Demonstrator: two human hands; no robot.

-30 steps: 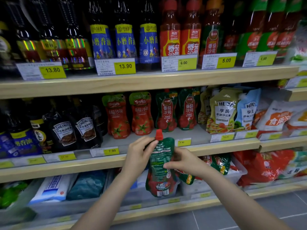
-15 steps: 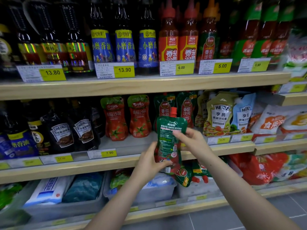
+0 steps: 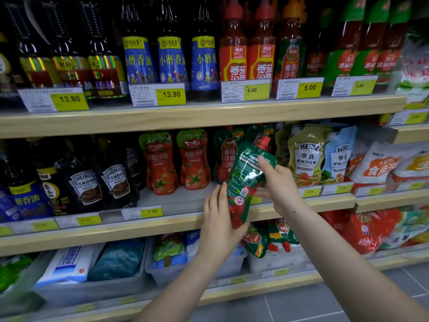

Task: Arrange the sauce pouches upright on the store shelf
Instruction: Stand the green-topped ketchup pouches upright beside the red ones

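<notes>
1. Nearest, two bare forearms reach up from the bottom edge. The left hand [image 3: 219, 219] cups the bottom of a green ketchup pouch [image 3: 247, 180] from below, its fingers laid flat along the pouch's left side.

2. The right hand [image 3: 276, 184] is clamped on the same pouch's upper body, thumb across its printed back. One pouch is held, between two hands. It tilts to the right, its red cap [image 3: 264, 142] uppermost, in the air just in front of the middle shelf [image 3: 162, 223].

3. Risks, as a judgement: the pouch looks soft and glossy, so it may slip or fold as one hand lets go. Set down leaning, it may topple forward off the shelf edge. Pushed in carelessly, it may knock over the pouches already standing behind it.

4. Below the hands, on the lower shelf, a bin [image 3: 278, 261] holds at least two more green pouches [image 3: 282, 233] lying cap-down, not yet arranged.

5. Farther back on the middle shelf, two red tomato pouches [image 3: 174, 161] stand upright to the left. Two green pouches [image 3: 226, 154] stand behind the held one, the right one partly hidden.

6. Further right stand two Heinz pouches [image 3: 306, 156], one yellow, one blue. Others behind them are too hidden to count.
</notes>
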